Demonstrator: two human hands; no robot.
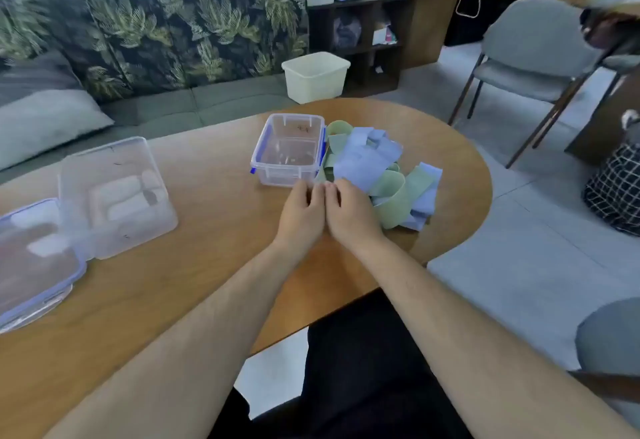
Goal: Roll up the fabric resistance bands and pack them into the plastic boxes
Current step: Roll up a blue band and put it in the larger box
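Note:
A heap of pale blue and pale green fabric bands (381,168) lies on the round wooden table (207,196), right of an open clear plastic box (289,151) with blue clips. My left hand (301,216) and my right hand (349,211) rest side by side just in front of the box, fingers curled at the near edge of the heap. The fingertips press on a green band end (323,175); what they hold is mostly hidden.
At the left, a clear box (117,196) turned upside down and a clear lid (34,258) with blue rim sit on the table. Behind are a leaf-print sofa (156,29), a cream bin (315,76) on the floor, and a grey chair (530,54) to the right.

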